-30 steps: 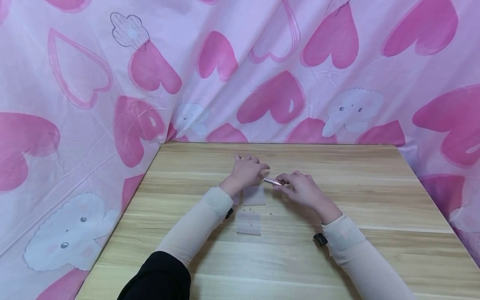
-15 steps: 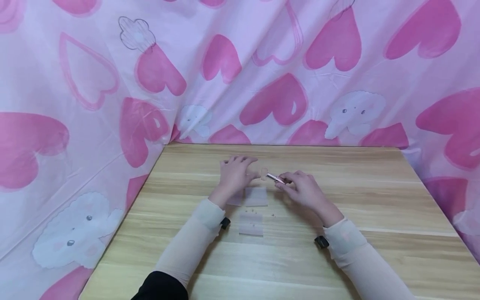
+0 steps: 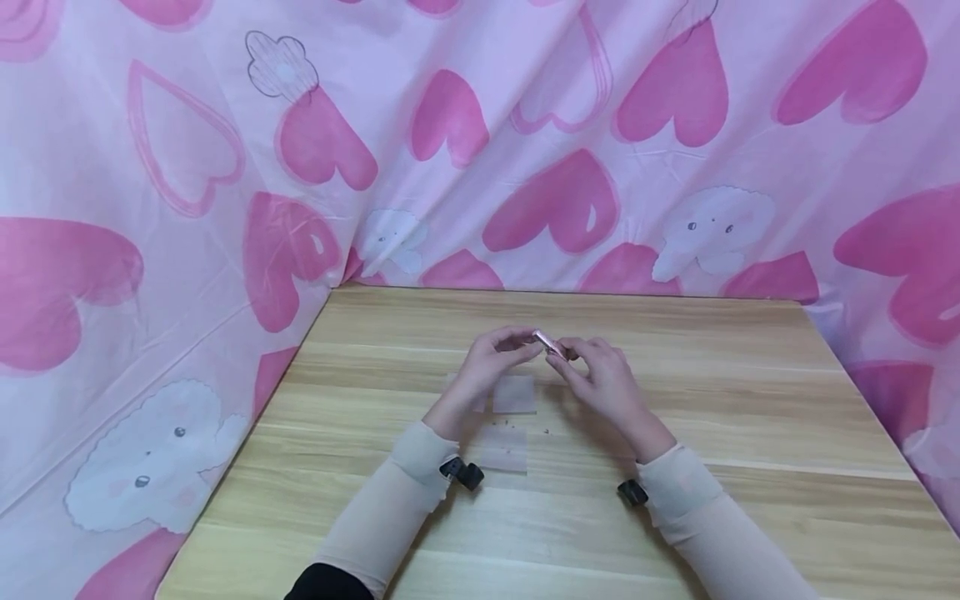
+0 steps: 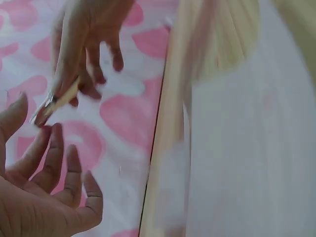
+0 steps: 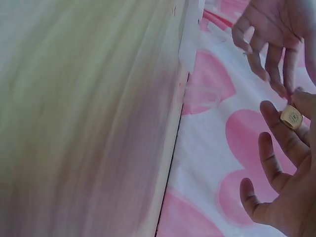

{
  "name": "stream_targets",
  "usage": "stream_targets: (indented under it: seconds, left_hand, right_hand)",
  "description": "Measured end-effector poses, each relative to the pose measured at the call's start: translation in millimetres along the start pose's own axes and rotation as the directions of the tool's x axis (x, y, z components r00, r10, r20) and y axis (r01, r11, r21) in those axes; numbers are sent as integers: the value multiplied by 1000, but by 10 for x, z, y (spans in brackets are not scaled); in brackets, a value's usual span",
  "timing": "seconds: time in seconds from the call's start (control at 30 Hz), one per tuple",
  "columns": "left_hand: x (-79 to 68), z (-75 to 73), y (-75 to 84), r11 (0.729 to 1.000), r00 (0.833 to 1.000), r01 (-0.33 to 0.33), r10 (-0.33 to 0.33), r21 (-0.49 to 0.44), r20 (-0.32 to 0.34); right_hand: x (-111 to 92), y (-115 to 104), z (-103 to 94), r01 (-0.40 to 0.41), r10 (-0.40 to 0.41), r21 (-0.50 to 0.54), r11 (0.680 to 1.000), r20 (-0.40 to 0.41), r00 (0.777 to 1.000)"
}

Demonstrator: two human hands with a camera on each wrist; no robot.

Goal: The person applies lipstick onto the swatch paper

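My right hand (image 3: 603, 385) pinches a shiny metal nail clipper (image 3: 548, 342) between thumb and fingers above the back of the table. Its gold-coloured end (image 5: 291, 117) shows a round mark in the right wrist view. My left hand (image 3: 487, 362) is raised beside it, palm towards the clipper. In the left wrist view, its index fingertip meets the clipper's silver tip (image 4: 42, 111), while the thumb stands apart and the other fingers are loosely bent. Whether the tip actually touches the finger or nail, I cannot tell.
Pale, thin squares (image 3: 514, 394) lie on the wooden table (image 3: 720, 400), one partly behind my left wrist. Tiny bits (image 3: 547, 432) are scattered near them. A clear plastic piece (image 5: 202, 96) stands by the far edge. A pink heart-patterned cloth (image 3: 551, 200) hangs behind.
My left hand first drew back to the left, then turned and came back to the clipper's tip. The clipper in my right hand has tilted upwards. A clear piece beside the left hand is now hidden.
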State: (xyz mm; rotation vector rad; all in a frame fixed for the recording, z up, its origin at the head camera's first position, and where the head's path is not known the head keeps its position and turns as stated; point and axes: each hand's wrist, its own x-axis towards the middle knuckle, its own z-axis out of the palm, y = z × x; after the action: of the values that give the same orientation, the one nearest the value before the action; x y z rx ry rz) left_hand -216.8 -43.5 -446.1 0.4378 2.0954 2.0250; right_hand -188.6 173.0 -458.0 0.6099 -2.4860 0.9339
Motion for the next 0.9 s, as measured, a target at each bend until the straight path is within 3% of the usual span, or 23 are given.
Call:
stream_targets:
  seconds: [0.13,0.33,0.9]
  left_hand:
    - [-18,108,33,992,997,17,-27,-125,-73]
    - [-11,201,54,987,988,4,-29,-163,-151]
    - [-1,230,39,966,980,-48,-3,-252,-198]
  right_hand:
    - [6,-22,55,73,-70,28,997,-103,992]
    - [21,-44,113,138,-129,38,990,-178,976]
    - [25,-126,139,106,-97,55,993,-151,984]
